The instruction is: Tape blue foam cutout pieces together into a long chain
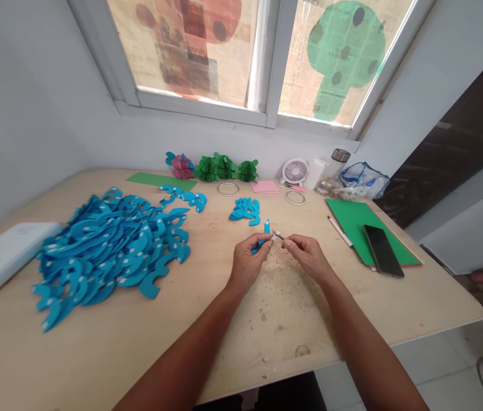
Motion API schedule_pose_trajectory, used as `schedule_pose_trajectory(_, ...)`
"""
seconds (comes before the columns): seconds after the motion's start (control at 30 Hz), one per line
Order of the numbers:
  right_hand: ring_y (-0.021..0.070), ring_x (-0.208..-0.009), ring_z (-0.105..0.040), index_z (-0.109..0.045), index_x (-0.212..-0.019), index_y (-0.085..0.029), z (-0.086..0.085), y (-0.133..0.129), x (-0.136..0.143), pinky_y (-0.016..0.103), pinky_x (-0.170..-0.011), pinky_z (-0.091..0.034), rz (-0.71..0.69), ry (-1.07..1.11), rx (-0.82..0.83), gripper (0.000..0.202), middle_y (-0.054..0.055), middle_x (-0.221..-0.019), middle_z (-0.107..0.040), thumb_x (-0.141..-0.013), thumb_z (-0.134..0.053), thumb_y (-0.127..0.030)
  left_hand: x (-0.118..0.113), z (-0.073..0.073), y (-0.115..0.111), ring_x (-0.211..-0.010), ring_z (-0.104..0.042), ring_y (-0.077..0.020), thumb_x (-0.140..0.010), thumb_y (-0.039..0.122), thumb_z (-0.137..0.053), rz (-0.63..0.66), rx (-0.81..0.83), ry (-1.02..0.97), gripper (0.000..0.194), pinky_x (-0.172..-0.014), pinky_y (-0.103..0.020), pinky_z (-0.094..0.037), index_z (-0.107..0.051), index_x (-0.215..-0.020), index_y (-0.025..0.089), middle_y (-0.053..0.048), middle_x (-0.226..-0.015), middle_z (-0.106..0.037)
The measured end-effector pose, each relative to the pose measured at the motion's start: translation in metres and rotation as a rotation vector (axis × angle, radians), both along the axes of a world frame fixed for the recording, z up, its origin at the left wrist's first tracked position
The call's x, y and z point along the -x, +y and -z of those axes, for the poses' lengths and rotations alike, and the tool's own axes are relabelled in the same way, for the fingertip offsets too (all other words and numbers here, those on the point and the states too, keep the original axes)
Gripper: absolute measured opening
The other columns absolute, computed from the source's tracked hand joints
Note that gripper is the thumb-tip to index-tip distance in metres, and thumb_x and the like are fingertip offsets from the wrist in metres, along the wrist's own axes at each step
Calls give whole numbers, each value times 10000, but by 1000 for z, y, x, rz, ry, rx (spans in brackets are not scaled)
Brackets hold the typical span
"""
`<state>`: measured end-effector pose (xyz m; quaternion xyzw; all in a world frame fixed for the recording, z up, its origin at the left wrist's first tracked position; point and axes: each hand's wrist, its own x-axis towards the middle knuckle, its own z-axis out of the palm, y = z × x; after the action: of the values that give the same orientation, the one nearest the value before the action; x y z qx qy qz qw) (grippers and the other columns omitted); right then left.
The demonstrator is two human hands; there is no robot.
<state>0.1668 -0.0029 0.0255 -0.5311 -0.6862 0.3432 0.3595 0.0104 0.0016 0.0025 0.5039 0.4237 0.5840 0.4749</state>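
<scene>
Wooden table (96,354); left hand (248,265) pinching one blue cutout (262,240), right hand (308,257) gripping tweezers (277,234).

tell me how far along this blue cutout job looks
Done: a small blue stack beyond the hands. In hand: the left hand holds one blue piece; the right hand pinches a small tool at it. Left: the big blue pile.

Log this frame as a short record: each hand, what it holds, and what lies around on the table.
left hand: pinches a blue paper piece
right hand: grips a small metal tool, tip at the piece
left of hands: blue cutout pile
right of hands: phone on green sheet
back edge: green paper decorations, small fan
</scene>
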Motion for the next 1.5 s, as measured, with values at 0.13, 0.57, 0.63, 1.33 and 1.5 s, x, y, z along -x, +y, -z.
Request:
schedule_pose_trajectory(0.13, 84, -513, -292, -563, -700, -145, 0, -1, 1, 220, -470, -215, 5, 11, -2, 383, -41, -545, -305, -803, -455, -498, 0, -1, 0, -445, -413, -62, -679, 301, -657, 0, 21, -5, 219, -446, -190, -373, -699, -829, 146, 33, -523, -514)
schedule_pose_trajectory(0.57, 81, -513, -285, -552, -677, -147, -1, 0, 1, 221, -469, -213, 13, 5, -16, 387, -39, -545, -301, -800, -459, -502, 0, -2, -1, -448, -424, -69, -674, 312, -656, 9, 11, -8, 230, -453, -197, -392, -699, -833, 150, 29, -525, -528)
schedule_pose_trajectory(0.63, 82, -510, -287, -556, -676, -148, -1, 0, 1, 222, -468, -215, 20, -2, -23, 390, -39, -539, -298, -800, -457, -504, 0, -3, -1, -443, -421, -70, -672, 315, -656, 11, 9, -7, 222, -456, -199, -396, -697, -816, 152, 35, -508, -514)
schedule_pose_trajectory(1.33, 99, -544, -368, -621, -773, -154, 2, -1, 3, 225, -506, -265, 23, -87, -82, 362, -30, -568, -412, -793, -488, -490, 0, 0, 1, -440, -412, -70, -668, 321, -656, 34, -4, -7, 188, -447, -201, -351, -669, -751, 153, 36, -502, -509)
schedule_pose_trajectory(1.5, 99, -544, -375, -625, -773, -153, 1, -2, 4, 227, -505, -258, 17, -88, -87, 357, -27, -569, -425, -798, -485, -480, -1, -1, 0, -446, -419, -71, -674, 307, -651, 37, 3, -2, 168, -450, -200, -350, -666, -740, 154, 33, -510, -518)
